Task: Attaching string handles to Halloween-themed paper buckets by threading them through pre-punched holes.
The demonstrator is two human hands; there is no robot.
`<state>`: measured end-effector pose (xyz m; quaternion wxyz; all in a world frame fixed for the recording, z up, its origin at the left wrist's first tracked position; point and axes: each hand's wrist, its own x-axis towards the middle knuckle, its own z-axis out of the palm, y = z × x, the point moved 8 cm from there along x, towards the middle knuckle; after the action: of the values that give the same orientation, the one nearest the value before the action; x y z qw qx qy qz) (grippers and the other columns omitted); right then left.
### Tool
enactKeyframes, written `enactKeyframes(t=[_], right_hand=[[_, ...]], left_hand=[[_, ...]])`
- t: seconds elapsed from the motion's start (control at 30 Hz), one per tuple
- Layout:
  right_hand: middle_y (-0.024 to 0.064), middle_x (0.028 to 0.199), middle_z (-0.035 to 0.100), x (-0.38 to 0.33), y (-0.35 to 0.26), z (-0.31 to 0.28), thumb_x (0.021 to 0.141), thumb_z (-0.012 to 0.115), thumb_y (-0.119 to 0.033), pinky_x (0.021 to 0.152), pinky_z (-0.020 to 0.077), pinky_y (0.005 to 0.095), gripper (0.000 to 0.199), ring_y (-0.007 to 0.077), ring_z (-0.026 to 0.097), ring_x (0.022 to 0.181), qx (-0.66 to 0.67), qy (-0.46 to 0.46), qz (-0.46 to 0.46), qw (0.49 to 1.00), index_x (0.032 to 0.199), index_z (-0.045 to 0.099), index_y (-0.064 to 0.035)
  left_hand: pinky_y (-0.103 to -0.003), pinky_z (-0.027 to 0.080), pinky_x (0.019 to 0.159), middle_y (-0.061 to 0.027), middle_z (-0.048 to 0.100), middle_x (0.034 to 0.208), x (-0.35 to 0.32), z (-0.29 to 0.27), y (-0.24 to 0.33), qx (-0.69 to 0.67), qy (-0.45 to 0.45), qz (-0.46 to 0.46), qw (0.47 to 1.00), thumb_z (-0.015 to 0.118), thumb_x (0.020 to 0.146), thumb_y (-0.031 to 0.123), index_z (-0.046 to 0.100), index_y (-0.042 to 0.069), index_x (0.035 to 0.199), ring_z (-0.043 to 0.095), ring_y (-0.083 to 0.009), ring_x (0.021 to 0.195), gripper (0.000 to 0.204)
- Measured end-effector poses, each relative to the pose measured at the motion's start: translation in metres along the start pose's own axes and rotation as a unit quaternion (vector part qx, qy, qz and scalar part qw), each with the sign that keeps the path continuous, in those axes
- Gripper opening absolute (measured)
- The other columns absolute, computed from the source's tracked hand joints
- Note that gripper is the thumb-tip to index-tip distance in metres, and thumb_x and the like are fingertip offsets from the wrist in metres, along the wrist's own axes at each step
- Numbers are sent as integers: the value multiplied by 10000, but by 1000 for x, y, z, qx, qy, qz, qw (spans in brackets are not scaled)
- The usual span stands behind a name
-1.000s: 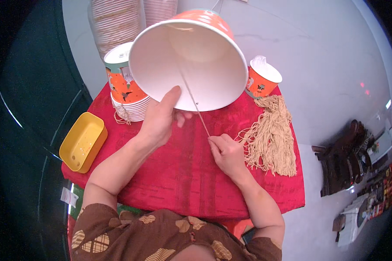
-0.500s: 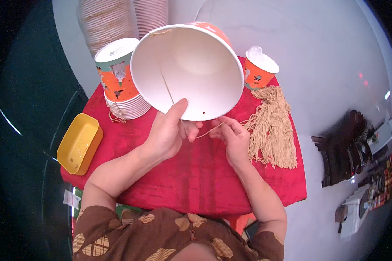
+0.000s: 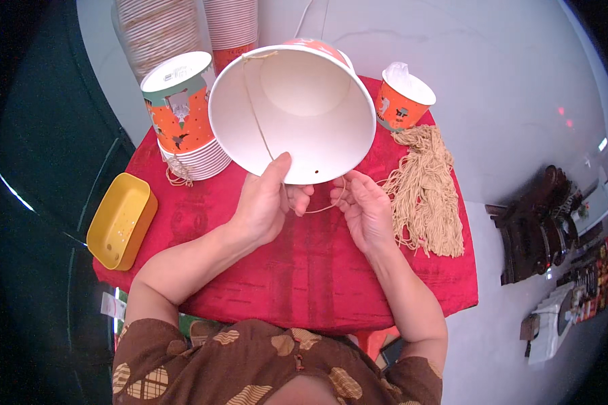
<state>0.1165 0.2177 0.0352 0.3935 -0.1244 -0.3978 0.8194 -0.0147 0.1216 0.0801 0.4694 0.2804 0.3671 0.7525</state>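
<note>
A large paper bucket (image 3: 304, 135), white inside and orange outside, is held up with its mouth facing me. My left hand (image 3: 269, 202) grips its lower rim, thumb inside and pressing on a tan string (image 3: 255, 111). That string runs from a knot at the upper left rim down to the thumb. A small dark hole (image 3: 317, 172) shows in the lower wall near the rim. Just below it, my right hand (image 3: 365, 209) pinches the string's loose part, which loops between both hands under the bucket. Some fingertips are hidden by the rim.
A bundle of tan strings (image 3: 429, 196) lies right on the red cloth (image 3: 304, 277), below an orange cup (image 3: 400, 108) holding white plastic. At left stand upturned stacked buckets (image 3: 182, 121) and a yellow box (image 3: 121, 223). Taller cup stacks (image 3: 159, 34) rise behind.
The bucket has tilted slightly and its top has come down a little. My right hand has turned and shifted slightly right, still with the string. My left hand keeps its grip.
</note>
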Motion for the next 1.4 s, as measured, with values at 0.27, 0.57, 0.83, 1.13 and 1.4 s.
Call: enactKeyframes(t=[0.27, 0.57, 0.83, 1.13, 1.4], right_hand=[[69, 841, 625, 0, 0, 2, 903, 634, -63, 651, 475, 257, 123, 131, 553, 684, -4, -19, -13, 1000, 1012, 598, -19], [67, 837, 624, 2, -4, -3, 907, 627, -73, 653, 469, 265, 98, 128, 555, 680, -9, -19, -9, 1000, 984, 592, -23], [86, 890, 622, -7, -14, 12, 935, 571, -59, 643, 473, 256, 55, 122, 553, 697, -38, -25, -66, 997, 970, 552, -21], [125, 781, 599, -71, -56, 79, 767, 658, 97, 568, 466, 303, 219, 252, 606, 671, -495, -92, -500, 705, 910, 532, -11], [96, 708, 571, -76, -63, 79, 718, 642, 141, 477, 429, 293, 255, 212, 565, 556, -511, -51, -537, 669, 885, 530, -16]], left_hand=[[-275, 452, 442, -112, 604, 764, 1, 2, 2, 16, -5, 10, 1000, 433, 1001, 306, 499, 5, 1071, 545, -162, 507, 316], [-274, 398, 437, -100, 581, 710, 4, -4, 10, 8, 9, -2, 1000, 401, 1004, 301, 513, -2, 1037, 502, -156, 481, 325], [-317, 436, 500, -122, 605, 755, 0, 7, 4, -43, -22, -40, 998, 335, 1016, 350, 529, -14, 1030, 548, -191, 550, 413], [-362, 436, 562, -176, 571, 770, -15, 25, -31, -159, -137, -178, 961, 135, 984, 579, 525, 28, 773, 550, -278, 596, 708], [-362, 434, 555, -175, 564, 754, -29, 31, -47, -182, -148, -248, 940, 148, 973, 600, 519, 59, 1070, 548, -265, 573, 663]])
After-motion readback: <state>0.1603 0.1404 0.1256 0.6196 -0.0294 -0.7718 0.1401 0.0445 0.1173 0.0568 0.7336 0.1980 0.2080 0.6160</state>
